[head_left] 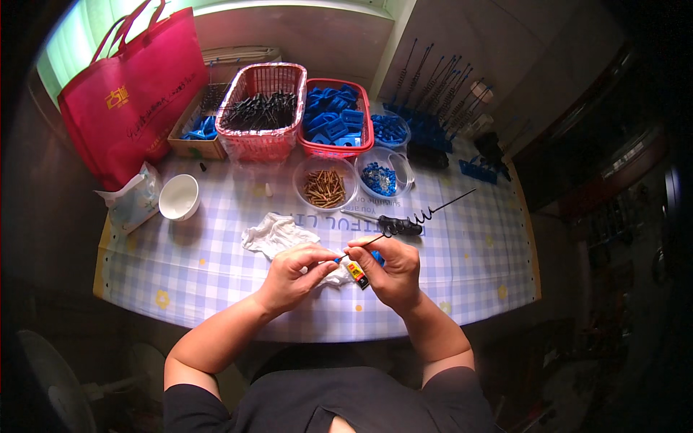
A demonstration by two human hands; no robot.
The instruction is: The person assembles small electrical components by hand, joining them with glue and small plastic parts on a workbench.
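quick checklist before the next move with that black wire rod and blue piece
1. Black wire rod held: ok, the right hand grips its lower end and it slants up to the right.
2. Small blue piece at the rod's end: ok, pinched by the left hand.
3. Piece fully seated on the rod: cannot tell, fingers cover the joint.
4. Screwdriver within reach: ok, lying just behind the hands.
5. Bowl of brass screws stocked: ok.

Black short-sleeved top, bare forearms, no gloves or rings.
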